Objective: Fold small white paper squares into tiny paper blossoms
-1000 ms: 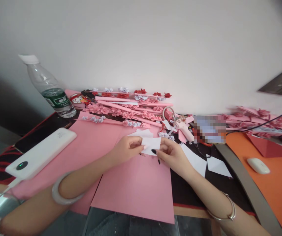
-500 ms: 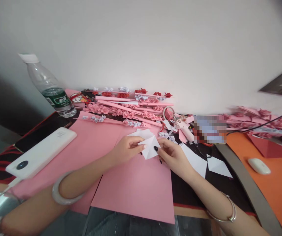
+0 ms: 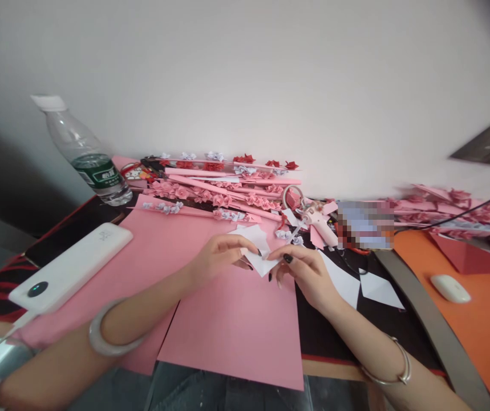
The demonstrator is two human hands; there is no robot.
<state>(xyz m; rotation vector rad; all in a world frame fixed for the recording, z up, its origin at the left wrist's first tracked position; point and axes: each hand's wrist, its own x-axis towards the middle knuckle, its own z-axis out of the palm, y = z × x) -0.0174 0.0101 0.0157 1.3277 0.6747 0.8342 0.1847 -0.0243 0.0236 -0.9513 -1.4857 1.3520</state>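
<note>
Two hands share one small creased white paper [image 3: 263, 267], pinched by the fingertips above a pink sheet [image 3: 231, 337].
From where I stand, the left hand [image 3: 214, 260] grips the paper's left side and the right hand [image 3: 308, 277], dark-nailed, has its fingers closed on the right side, a corner of it pointing down between them; just how each fingertip meets the folds is too small to make out. Right behind the grip lie loose white sheets [image 3: 251, 231], and beyond those a heap of pink stems with paper flowers [image 3: 210, 197]. A pale pink glue gun [image 3: 322, 222] sits behind the right hand, more white paper [image 3: 343, 279] just right of it. Well left of the grip rest a white power bank [image 3: 73, 265] and, farther back, a water bottle [image 3: 99, 171].
</note>
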